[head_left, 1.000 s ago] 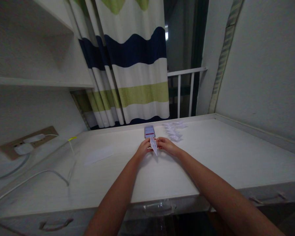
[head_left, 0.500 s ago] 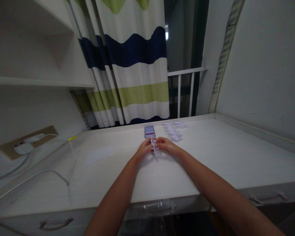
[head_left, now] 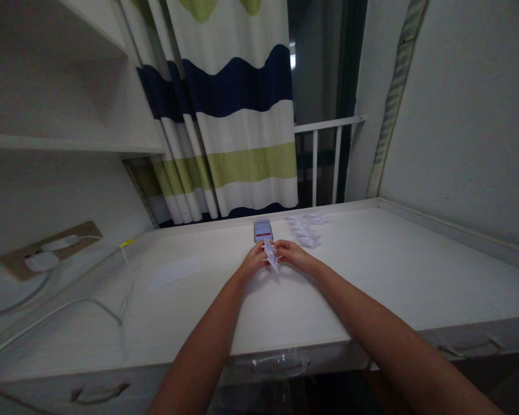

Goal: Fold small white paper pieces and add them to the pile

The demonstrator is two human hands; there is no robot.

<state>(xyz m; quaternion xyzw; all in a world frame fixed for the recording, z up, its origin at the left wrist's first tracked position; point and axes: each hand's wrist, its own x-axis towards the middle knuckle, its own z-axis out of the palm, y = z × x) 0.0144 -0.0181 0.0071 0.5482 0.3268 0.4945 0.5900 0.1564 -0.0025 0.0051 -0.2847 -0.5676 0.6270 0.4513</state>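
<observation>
Both hands meet over the middle of the white desk point(head_left: 372, 276). My left hand point(head_left: 253, 260) and my right hand point(head_left: 293, 255) pinch a small folded white paper piece point(head_left: 270, 255) between them, its point hanging down toward the desk. Fingers of both hands are closed on it. Just behind the hands lies a phone point(head_left: 263, 230) with its screen lit. A cluster of several folded white paper pieces point(head_left: 305, 227) lies to the right of the phone.
A flat white paper slip point(head_left: 173, 272) lies on the desk at left. White cables point(head_left: 69, 308) run from a wall socket point(head_left: 47, 249) across the left side. A striped curtain point(head_left: 229, 115) and a white railing point(head_left: 328, 155) stand behind the desk. Drawer handles line the front edge.
The folded paper piece shifted slightly between my fingers, narrowing then widening again; my hands stayed in the same spot.
</observation>
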